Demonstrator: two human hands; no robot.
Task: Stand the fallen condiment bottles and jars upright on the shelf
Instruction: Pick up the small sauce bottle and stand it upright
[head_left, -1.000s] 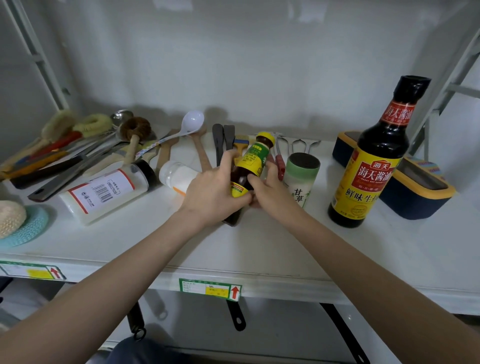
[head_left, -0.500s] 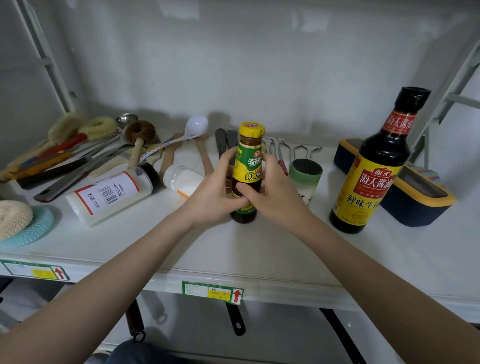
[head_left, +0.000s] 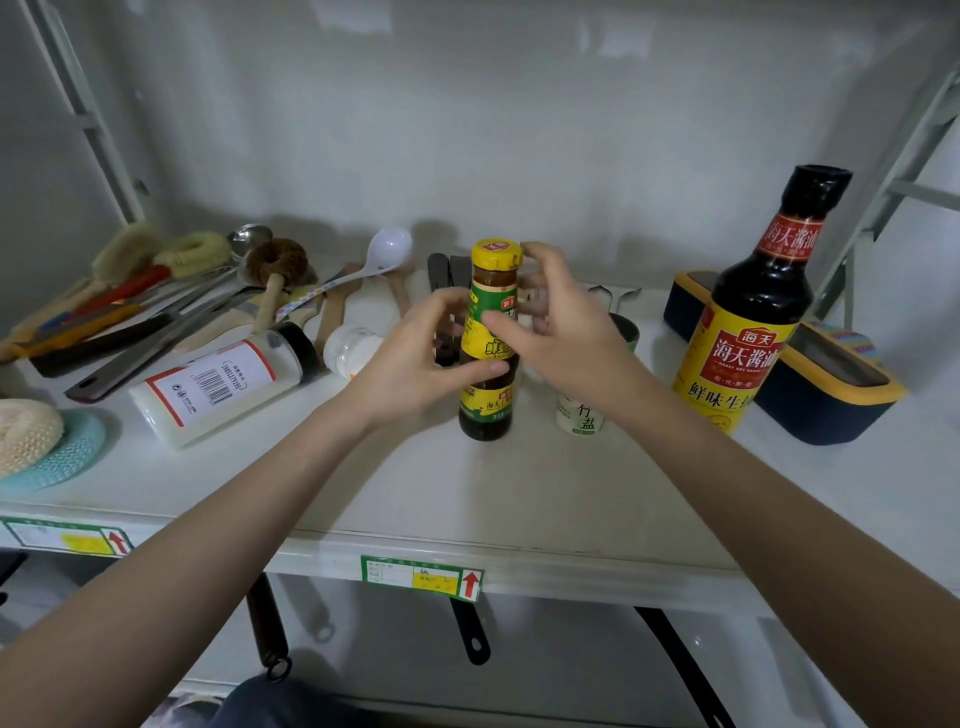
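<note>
A small dark sauce bottle (head_left: 488, 405) with a yellow cap and green-yellow label stands upright mid-shelf. My left hand (head_left: 415, 369) wraps its left side, thumb across the front. My right hand (head_left: 561, 332) hovers at its right with fingers spread, thumb just at the label. A clear jar of white powder (head_left: 218, 384) with a black lid lies on its side to the left. A small white jar (head_left: 353, 348) lies fallen beside it. A tall soy sauce bottle (head_left: 748, 322) stands upright at the right. A green-topped salt canister (head_left: 579, 415) stands partly hidden behind my right wrist.
The white shelf (head_left: 467, 493) holds a heap of brushes, spatulas and spoons (head_left: 171, 306) at the back left. A scrubber on a teal dish (head_left: 36, 447) sits at the left edge. A navy and yellow box (head_left: 831, 400) stands at the far right.
The small sauce bottle went from tilted in both hands to upright on the shelf. My right hand has since opened and lifted towards the cap.
</note>
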